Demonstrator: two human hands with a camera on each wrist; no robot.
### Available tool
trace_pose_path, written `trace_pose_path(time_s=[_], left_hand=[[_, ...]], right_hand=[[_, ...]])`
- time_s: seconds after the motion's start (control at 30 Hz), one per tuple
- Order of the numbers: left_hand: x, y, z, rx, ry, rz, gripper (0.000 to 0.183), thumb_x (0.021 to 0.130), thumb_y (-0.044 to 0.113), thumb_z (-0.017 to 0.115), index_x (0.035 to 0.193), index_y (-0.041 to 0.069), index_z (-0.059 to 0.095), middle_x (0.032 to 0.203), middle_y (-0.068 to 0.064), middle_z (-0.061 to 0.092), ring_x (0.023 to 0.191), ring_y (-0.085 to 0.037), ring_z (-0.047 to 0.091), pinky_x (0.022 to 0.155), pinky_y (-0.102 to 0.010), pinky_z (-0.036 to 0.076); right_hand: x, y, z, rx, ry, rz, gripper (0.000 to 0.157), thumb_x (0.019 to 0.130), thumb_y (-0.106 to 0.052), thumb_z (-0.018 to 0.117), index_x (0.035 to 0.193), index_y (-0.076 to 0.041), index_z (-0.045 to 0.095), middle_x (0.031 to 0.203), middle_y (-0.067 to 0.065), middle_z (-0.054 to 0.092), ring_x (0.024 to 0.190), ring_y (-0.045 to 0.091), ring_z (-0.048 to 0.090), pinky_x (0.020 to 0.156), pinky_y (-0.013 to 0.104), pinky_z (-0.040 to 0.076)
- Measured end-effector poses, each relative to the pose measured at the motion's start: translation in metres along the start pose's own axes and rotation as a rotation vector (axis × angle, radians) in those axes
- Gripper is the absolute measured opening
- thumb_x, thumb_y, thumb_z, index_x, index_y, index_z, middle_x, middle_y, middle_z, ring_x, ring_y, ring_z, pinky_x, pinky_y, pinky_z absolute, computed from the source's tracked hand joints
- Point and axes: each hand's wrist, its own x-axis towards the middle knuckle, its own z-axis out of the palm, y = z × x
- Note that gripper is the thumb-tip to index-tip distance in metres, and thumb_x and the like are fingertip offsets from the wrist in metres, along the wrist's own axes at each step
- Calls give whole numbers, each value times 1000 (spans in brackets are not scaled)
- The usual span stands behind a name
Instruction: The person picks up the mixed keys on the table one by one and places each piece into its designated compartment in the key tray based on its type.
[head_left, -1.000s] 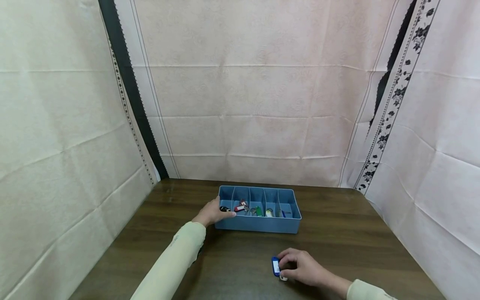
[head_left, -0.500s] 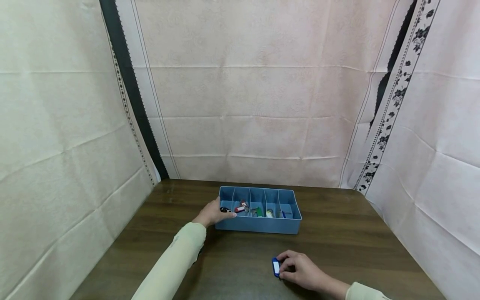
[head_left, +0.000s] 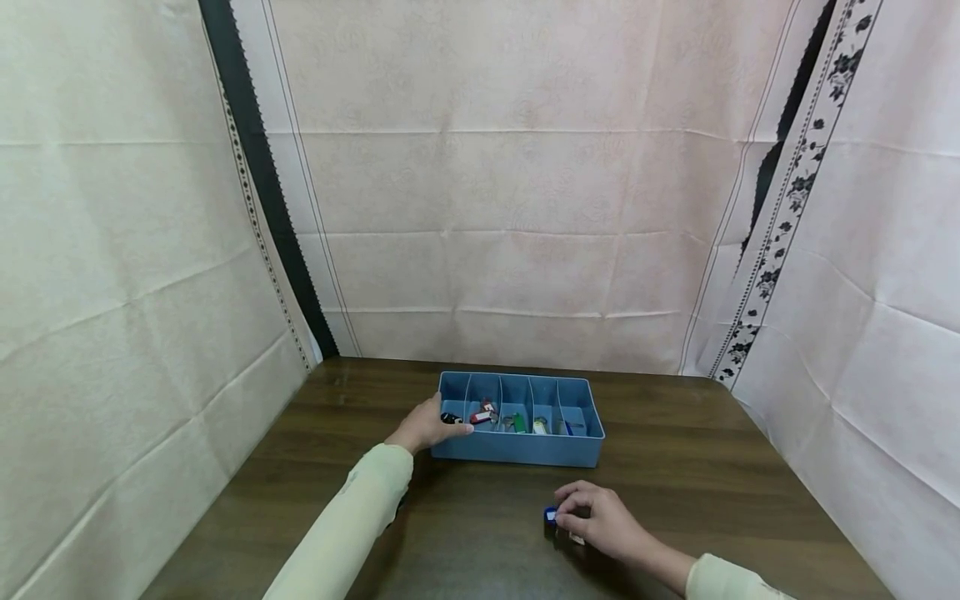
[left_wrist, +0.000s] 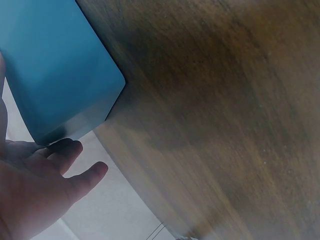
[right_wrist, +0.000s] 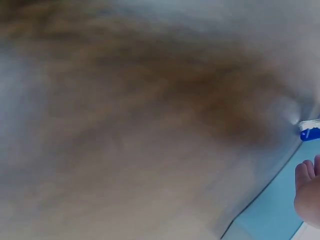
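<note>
My left hand (head_left: 426, 427) holds the left front corner of a blue compartment box (head_left: 517, 452), thumb at the front rim and fingers along the end wall. In the left wrist view the fingers lie by the box wall (left_wrist: 60, 65). My right hand (head_left: 600, 523) pinches a blue key tag (head_left: 551, 516) with a white label, just above the table in front of the box. A small pale piece (head_left: 576, 538) shows below the fingers. The right wrist view is blurred, with the blue tag (right_wrist: 311, 134) at its right edge.
Inside the box, key tags lie sorted by compartment: black (head_left: 451, 418), red (head_left: 482, 417), green (head_left: 519, 423), a pale one (head_left: 539, 426) and blue (head_left: 569, 429). The brown wooden table (head_left: 480, 533) is bordered by pale hanging cloths (head_left: 510, 208).
My right hand has lifted the blue key tag off the table and moved slightly up and away, tilting the tag. The left hand and the box have stayed in place.
</note>
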Motion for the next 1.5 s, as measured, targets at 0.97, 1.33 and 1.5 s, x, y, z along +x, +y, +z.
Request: trace_pose_path(time_s=[0.97, 1.33, 1.5], left_hand=[[-2, 0, 1, 12, 6, -6, 109, 69, 60, 66, 144, 1, 13, 145, -18, 23, 129, -36, 26, 99, -52, 27], [-2, -1, 0, 0, 9, 4, 106, 71, 55, 68, 144, 1, 13, 145, -20, 23, 129, -37, 25, 99, -52, 27], [-2, 0, 1, 7, 8, -2, 112, 66, 62, 67, 144, 1, 14, 145, -19, 24, 130, -36, 26, 100, -51, 27]], right_hand=[[55, -17, -62, 121, 399, 197, 24, 84, -31, 65, 90, -9, 70, 112, 5, 61, 105, 21, 55, 81, 32, 48], [79, -6, -77, 110, 499, 325, 35, 82, -43, 63, 95, -12, 69, 113, 4, 60, 99, 20, 56, 80, 36, 48], [88, 0, -80, 69, 554, 357, 33, 83, -42, 62, 95, -12, 70, 109, 6, 62, 95, 20, 56, 78, 35, 46]])
